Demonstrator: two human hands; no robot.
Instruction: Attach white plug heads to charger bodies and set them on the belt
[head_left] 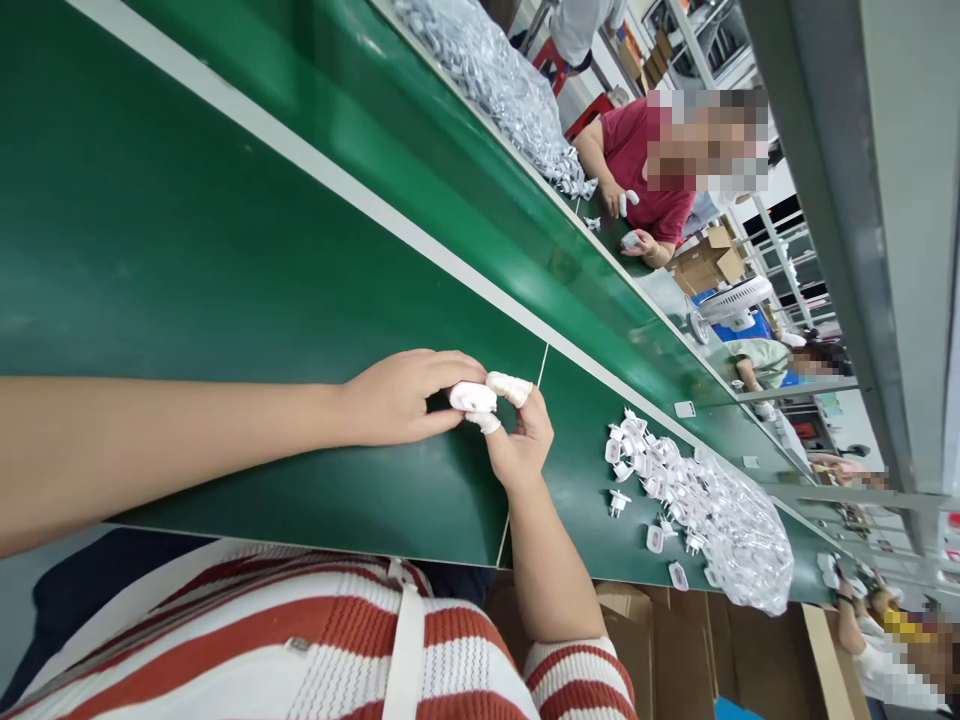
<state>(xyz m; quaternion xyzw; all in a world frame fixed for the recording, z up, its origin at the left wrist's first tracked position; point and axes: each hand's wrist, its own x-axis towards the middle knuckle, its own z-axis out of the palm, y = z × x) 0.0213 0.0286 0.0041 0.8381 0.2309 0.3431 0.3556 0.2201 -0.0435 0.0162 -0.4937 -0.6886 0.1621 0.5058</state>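
Note:
A small white plastic charger (471,397) is held between my two hands over the green worktop (247,350). My left hand (401,398) pinches one end of it between thumb and fingers. At its other end, my right hand (527,430) grips it with thumb and forefinger, both wearing white finger covers. The prongs cannot be made out on this piece. To the right of my hands lies a pile of white plug chargers (660,465), some with prongs showing, spilling from a clear plastic bag (746,540). One loose plug charger (618,502) lies nearer to me.
A green conveyor belt (420,160) runs along the worktop's far side, with a few white pieces on it. Across it, a co-worker in a red shirt (630,140) handles white parts beside a large bag (495,80). Cardboard boxes (675,640) stand below the worktop's near edge.

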